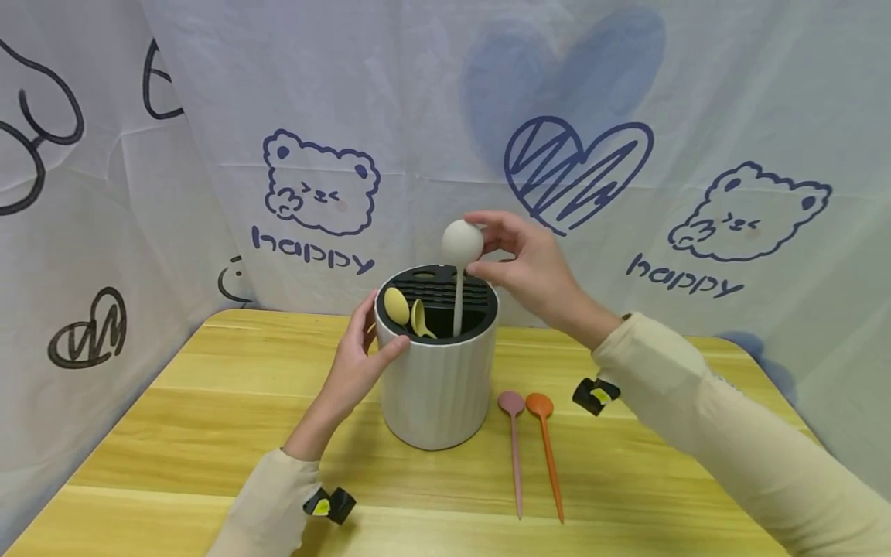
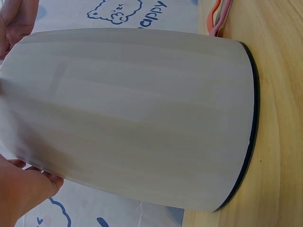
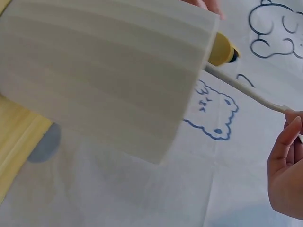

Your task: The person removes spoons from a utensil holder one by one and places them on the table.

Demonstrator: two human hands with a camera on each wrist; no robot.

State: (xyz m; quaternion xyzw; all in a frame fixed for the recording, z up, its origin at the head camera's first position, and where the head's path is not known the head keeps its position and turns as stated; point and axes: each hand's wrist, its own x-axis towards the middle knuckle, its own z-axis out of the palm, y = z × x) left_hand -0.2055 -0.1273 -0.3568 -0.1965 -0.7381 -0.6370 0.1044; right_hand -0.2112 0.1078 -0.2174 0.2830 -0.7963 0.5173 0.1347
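A white ribbed utensil holder with a black slotted top stands on the table. My left hand grips its left side near the rim, thumb at the front and fingers round the side. With thumb and fingertips, my right hand pinches a white spoon just by its bowl. The spoon is upright, bowl up, its handle's lower part inside the front opening. Two yellow spoons, one beside another, stand bowl up in the same opening. In the right wrist view, the white handle reaches out past the holder's rim.
A pink spoon and an orange spoon lie side by side on the wooden table, right of the holder. Behind the table hangs a white cloth printed with bears and hearts.
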